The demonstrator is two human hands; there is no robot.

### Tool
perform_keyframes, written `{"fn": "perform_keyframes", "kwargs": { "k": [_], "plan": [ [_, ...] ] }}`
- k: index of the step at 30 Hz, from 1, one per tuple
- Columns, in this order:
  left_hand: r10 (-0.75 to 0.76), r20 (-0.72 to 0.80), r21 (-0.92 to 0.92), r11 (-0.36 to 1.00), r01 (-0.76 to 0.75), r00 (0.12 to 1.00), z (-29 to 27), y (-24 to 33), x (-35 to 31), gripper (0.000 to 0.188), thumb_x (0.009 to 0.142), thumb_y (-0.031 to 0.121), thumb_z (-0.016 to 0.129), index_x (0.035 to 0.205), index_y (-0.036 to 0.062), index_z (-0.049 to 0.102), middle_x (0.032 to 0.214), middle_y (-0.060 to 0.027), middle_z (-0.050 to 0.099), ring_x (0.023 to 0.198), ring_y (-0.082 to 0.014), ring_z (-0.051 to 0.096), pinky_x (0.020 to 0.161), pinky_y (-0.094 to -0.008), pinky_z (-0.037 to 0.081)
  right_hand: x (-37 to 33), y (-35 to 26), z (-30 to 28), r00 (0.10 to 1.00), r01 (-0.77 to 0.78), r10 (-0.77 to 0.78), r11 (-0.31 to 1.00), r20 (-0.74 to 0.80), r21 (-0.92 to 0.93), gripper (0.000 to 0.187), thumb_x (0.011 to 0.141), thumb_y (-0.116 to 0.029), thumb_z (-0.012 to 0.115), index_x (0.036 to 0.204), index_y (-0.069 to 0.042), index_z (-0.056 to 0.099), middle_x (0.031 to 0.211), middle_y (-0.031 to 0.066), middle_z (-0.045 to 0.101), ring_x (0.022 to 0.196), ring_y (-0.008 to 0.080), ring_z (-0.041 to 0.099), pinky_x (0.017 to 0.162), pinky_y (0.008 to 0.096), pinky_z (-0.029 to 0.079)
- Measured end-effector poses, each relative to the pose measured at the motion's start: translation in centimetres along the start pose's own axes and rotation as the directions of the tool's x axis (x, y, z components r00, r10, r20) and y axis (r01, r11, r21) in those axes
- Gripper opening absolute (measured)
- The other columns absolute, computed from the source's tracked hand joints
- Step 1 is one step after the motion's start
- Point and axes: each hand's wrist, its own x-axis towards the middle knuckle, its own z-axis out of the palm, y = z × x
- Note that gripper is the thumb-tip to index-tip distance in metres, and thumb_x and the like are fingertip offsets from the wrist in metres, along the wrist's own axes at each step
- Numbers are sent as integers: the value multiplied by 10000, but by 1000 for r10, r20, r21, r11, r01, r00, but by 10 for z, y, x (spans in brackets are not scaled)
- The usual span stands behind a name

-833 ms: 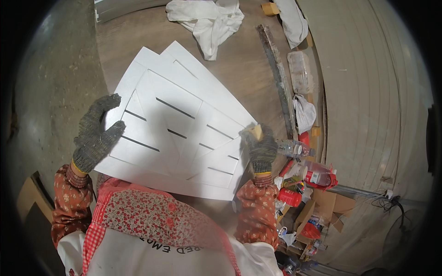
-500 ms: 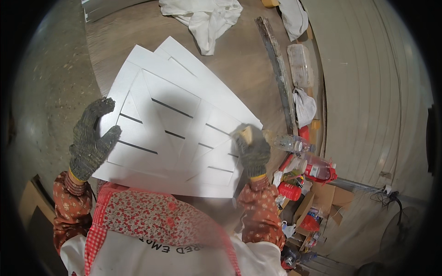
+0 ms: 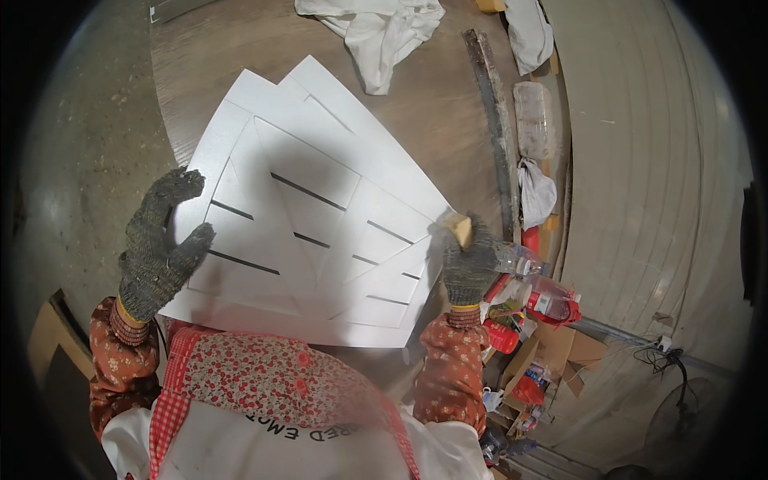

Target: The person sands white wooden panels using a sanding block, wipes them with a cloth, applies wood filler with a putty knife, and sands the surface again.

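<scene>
A white panel point(image 3: 308, 276) with dark narrow slots and raised lines lies over the brown table. Its far edge has two staggered corners; whether a second panel lies under it I cannot tell. My left hand point(image 3: 156, 244), in a dark grey knitted glove, rests at the panel's left edge with thumb and fingers apart. At the right edge, my gloved right hand point(image 3: 468, 264) is closed round a small tan block point(image 3: 458, 230), which looks like a sanding sponge. The block is at the panel's right corner. My right fingers are partly blurred.
A white cloth point(image 3: 380, 40) lies on the table point(image 3: 408, 132) at the far side. A long worn strip point(image 3: 494, 128) runs along the right. Beyond it are a clear plastic package point(image 3: 534, 120), a white bag point(image 3: 536, 192), bottles point(image 3: 552, 300) and an open cardboard box point(image 3: 556, 344).
My right hand has moved right with the tan block, from over the panel to its right corner. My left hand stays at the left edge. The whole view has shifted slightly.
</scene>
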Motion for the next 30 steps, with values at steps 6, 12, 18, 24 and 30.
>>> {"fn": "perform_keyframes", "kwargs": {
  "k": [6, 12, 18, 24, 30],
  "plan": [
    [-11, 26, -41, 999, 12, 1000, -2, -1, -2, 495, 795, -64, 666, 1263, 26, 534, 1299, -134, 535, 1241, -236, 499, 1080, -379, 365, -5, 59, 29, 923, 384, -374, 903, 89, -193, 275, 831, -301, 678, 991, -78, 694, 911, 125, 684, 851, 303, 657, 789, 395, 498],
    [-82, 39, -45, 995, 83, 996, -3, 5, 0, 503, 791, -48, 678, 1267, 28, 535, 1301, -136, 533, 1247, -240, 494, 1088, -380, 354, -3, 17, -9, 986, 80, -84, 996, 141, 29, 384, 830, -268, 664, 1143, -50, 617, 1050, 159, 654, 954, 356, 628, 831, 442, 496],
    [-81, 13, -133, 988, 82, 997, 0, -4, -6, 493, 796, -12, 693, 1261, -4, 529, 1313, -145, 528, 1254, -259, 484, 1104, -390, 333, -19, 72, 6, 998, 22, -9, 981, 64, -195, 413, 805, -281, 704, 1137, -45, 636, 1112, 131, 670, 1000, 301, 652, 862, 394, 513],
    [49, -33, 16, 999, -48, 998, 4, -8, -2, 545, 779, -31, 695, 1286, -19, 498, 1250, -163, 564, 1194, -243, 530, 1049, -377, 405, -83, 96, -19, 979, -203, 199, 962, -39, -185, 506, 802, -266, 726, 1246, -70, 584, 1154, 136, 649, 1052, 338, 623, 897, 414, 494],
    [84, 11, 11, 996, -84, 996, 5, -11, 1, 567, 806, -21, 668, 1331, -3, 453, 1338, -146, 497, 1280, -254, 448, 1109, -379, 327, -141, 192, -36, 903, -423, 387, 876, -185, -234, 617, 775, -191, 752, 1318, -23, 512, 1234, 220, 589, 1148, 374, 570, 970, 411, 460]
  ]
}}
